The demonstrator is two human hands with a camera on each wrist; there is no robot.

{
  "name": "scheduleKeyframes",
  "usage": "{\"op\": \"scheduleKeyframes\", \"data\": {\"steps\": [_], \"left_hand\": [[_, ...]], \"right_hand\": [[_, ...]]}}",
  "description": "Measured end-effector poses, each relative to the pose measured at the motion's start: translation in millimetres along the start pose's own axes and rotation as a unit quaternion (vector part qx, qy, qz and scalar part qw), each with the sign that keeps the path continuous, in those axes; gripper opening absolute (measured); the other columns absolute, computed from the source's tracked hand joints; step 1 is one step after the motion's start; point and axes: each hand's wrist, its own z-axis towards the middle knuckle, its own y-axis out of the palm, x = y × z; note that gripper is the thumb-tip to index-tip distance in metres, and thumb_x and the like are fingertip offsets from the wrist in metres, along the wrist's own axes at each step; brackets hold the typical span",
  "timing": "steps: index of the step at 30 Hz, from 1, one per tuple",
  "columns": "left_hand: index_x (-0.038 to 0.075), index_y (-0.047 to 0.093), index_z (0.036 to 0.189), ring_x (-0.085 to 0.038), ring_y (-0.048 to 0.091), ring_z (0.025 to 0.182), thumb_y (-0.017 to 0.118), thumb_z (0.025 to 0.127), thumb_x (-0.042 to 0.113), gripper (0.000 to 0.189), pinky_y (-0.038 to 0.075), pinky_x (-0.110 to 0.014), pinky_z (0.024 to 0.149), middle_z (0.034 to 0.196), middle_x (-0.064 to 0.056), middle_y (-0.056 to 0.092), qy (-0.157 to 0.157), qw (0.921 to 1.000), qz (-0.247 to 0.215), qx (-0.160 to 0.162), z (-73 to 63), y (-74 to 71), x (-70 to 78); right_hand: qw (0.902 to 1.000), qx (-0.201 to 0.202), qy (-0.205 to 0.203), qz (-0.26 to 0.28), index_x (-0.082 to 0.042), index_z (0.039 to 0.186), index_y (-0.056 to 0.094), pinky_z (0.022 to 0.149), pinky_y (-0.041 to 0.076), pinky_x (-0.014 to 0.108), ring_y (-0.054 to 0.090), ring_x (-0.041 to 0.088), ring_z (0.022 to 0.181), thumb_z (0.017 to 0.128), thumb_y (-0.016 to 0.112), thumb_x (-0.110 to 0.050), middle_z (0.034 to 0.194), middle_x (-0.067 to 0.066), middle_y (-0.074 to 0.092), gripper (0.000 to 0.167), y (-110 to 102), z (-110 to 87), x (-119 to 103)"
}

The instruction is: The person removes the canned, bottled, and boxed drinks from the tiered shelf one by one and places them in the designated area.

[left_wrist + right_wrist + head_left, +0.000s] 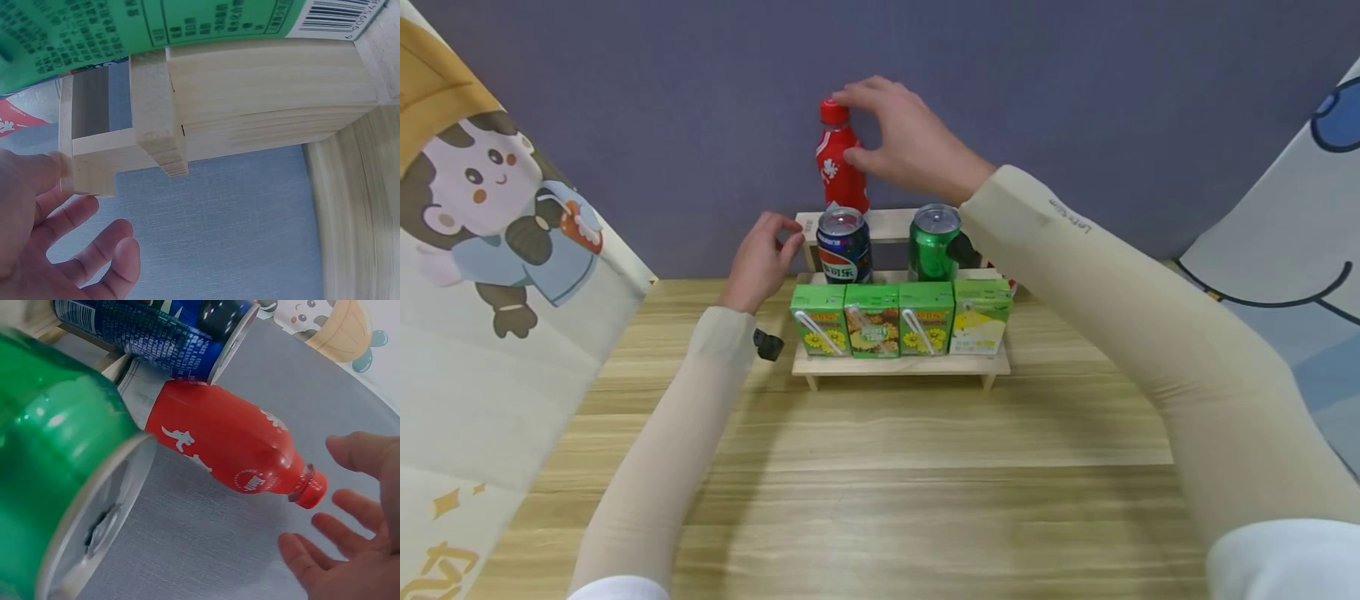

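Observation:
A red bottle (pixel 842 162) with a red cap stands on the top tier of a small wooden stepped shelf (pixel 901 365). Beside it, my right hand (pixel 913 137) is held with fingers and thumb spread apart. In the right wrist view those fingers (pixel 331 534) are close around the bottle's cap end, with a gap between. My left hand (pixel 760 260) is at the shelf's upper left end. In the left wrist view its thumb (pixel 44 172) meets the end of the wooden board, while the other fingers curve loosely beside it.
On the middle tier stand a dark blue cola can (pixel 844 250) and a green can (pixel 934 246). Several green drink boxes (pixel 872 321) line the front tier. A grey-blue wall (pixel 700 125) rises behind; cartoon-printed panels (pixel 497 208) flank the wooden table (pixel 880 500).

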Motion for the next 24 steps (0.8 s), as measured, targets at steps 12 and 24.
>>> {"op": "scheduleKeyframes", "data": {"steps": [12,24], "left_hand": [[0.008,0.057,0.118,-0.021,0.053,0.090,0.050,0.099,0.027,0.028,0.046,-0.036,0.076,0.116,-0.006,0.050,0.003,1.0000,-0.008,-0.002,-2.6,-0.3,1.4],[0.008,0.057,0.118,-0.021,0.052,0.090,0.050,0.099,0.028,0.029,0.046,-0.036,0.076,0.115,-0.004,0.050,0.006,1.0000,-0.004,-0.001,-2.1,0.4,3.2]], "right_hand": [[0.9997,-0.019,0.012,0.008,-0.025,0.148,0.032,0.100,0.035,0.021,0.022,0.008,0.136,0.094,0.058,-0.029,0.151,-0.009,0.025,0.060,3.6,9.7,-1.5],[0.9970,0.031,0.016,0.068,-0.012,0.125,0.050,0.093,0.044,0.023,0.046,0.012,0.118,0.092,0.061,-0.022,0.131,-0.002,0.051,0.036,2.9,9.4,-6.4]]}}
